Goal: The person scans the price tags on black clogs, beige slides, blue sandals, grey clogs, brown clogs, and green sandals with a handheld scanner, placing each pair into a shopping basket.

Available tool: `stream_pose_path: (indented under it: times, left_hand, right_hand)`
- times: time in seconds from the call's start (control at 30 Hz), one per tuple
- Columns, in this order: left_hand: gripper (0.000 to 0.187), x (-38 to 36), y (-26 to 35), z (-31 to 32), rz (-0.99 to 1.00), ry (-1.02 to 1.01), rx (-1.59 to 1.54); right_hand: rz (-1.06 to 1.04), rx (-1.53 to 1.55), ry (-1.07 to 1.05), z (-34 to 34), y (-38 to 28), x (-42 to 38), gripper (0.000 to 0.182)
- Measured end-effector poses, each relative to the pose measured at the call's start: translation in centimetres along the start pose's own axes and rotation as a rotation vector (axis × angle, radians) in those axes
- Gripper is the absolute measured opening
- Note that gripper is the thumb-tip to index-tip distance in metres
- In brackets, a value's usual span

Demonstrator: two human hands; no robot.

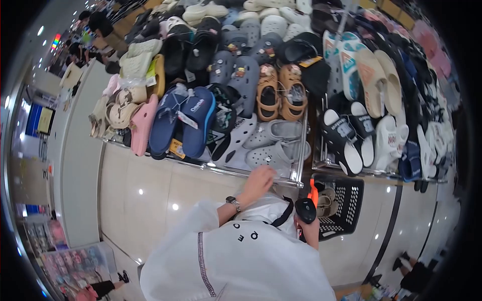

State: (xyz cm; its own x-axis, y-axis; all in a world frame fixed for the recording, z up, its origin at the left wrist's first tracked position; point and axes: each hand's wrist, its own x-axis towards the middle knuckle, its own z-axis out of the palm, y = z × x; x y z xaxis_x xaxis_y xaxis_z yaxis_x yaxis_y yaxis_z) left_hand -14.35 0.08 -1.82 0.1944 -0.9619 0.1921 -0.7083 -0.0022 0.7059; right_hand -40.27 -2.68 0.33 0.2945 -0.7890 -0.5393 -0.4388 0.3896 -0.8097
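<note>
My left hand [258,183], with a metal watch on the wrist, reaches to the front edge of the shoe display, fingers loosely bent. Its fingertips are right at the toe of a grey clog [270,159], which lies beside another grey clog [275,132]. Lower and to the right, my right hand [310,232] is closed round a black handheld scanner [305,210] with a rounded head. Next to it an orange strip [314,191] stands up by a black shopping basket [351,203]. Beige shoes [327,201] lie inside that basket.
Metal-edged racks hold rows of footwear, including navy slides [197,123], tan clogs [292,93] and black-and-white slides [346,138]. A long pale counter [83,150] runs along the left over a shiny tiled floor [135,188]. Other people [411,273] are at the lower corners and far back.
</note>
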Motion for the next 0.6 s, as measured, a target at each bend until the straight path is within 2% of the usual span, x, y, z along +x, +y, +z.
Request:
stream_pose_path:
  times: [0.1, 0.17, 0.23, 0.3, 0.33, 0.4, 0.43, 0.5, 0.53, 0.6]
  left_hand:
    - [0.023, 0.3, -2.9, -4.5, -0.177, 0.421, 0.196]
    - [0.023, 0.5, -4.1, -9.0, -0.284, 0.66, 0.208]
    - [0.022, 0.3, -6.7, -12.8, -0.358, 0.871, 0.374]
    - [0.023, -0.1, -8.9, -16.5, -0.367, 0.991, 0.39]
    - [0.026, 0.0, -9.5, -18.4, -0.406, 0.97, 0.43]
    - [0.03, 0.3, -11.9, -20.9, -0.463, 0.929, 0.547]
    - [0.03, 0.5, -12.5, -21.8, -0.461, 0.935, 0.549]
    - [0.034, 1.1, -13.7, -23.5, -0.495, 0.782, 0.483]
    - [0.038, 1.5, -14.2, -24.0, -0.428, 0.712, 0.48]
    - [0.038, 2.1, -14.5, -24.0, -0.476, 0.698, 0.331]
  right_hand:
    - [-0.059, 0.037, -0.056, 1.5, -4.1, 1.0, 0.029]
    - [-0.083, 0.053, -0.112, 2.6, -4.6, 2.1, 0.029]
    - [-0.116, 0.021, -0.11, 4.1, -5.5, 2.7, 0.027]
    - [-0.101, 0.041, -0.101, 5.6, -4.5, 4.2, 0.019]
    - [-0.114, 0.033, -0.104, 6.2, -4.4, 4.7, 0.019]
    - [-0.05, -0.027, -0.141, 7.8, -4.6, 5.4, 0.032]
    - [-0.061, -0.046, -0.152, 8.7, -4.9, 5.6, 0.029]
    - [-0.061, -0.037, -0.182, 10.7, -6.1, 5.6, 0.025]
    - [-0.054, -0.032, -0.211, 11.8, -6.7, 5.5, 0.021]
    - [-0.038, 0.035, -0.217, 14.1, -7.5, 5.2, 0.019]
